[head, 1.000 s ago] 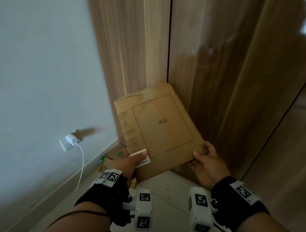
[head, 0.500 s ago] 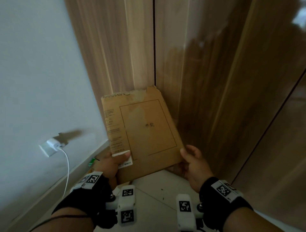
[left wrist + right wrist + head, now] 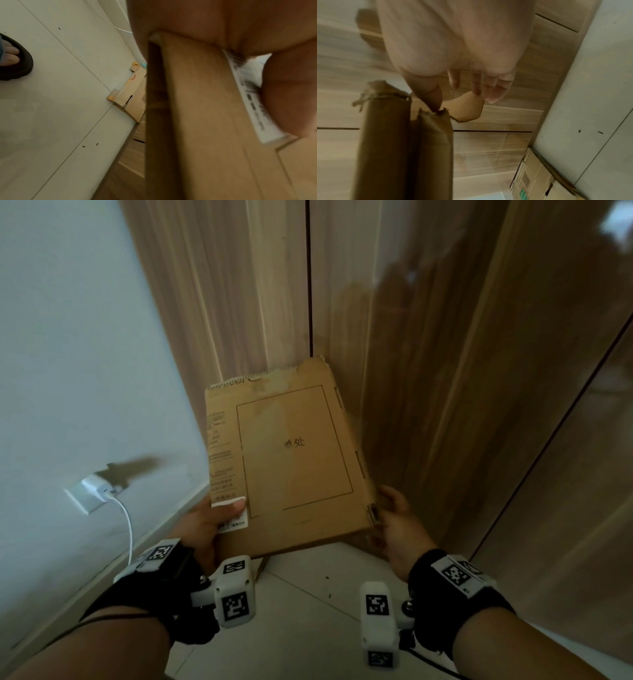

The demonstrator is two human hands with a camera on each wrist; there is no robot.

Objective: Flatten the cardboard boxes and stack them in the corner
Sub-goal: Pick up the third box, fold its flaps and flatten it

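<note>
The flattened cardboard box (image 3: pixel 294 460) is held tilted in the corner between the wood-grain panels (image 3: pixel 428 371), above the tiled floor (image 3: pixel 308 628). The left hand (image 3: pixel 205 525) grips its lower left edge, thumb pressed on the white label (image 3: pixel 233 520). The right hand (image 3: pixel 397 525) is at the torn lower right corner, its fingers (image 3: pixel 494 92) loosely spread, only the thumb touching; other flattened boxes (image 3: pixel 534 182) lie on the floor below.
</note>
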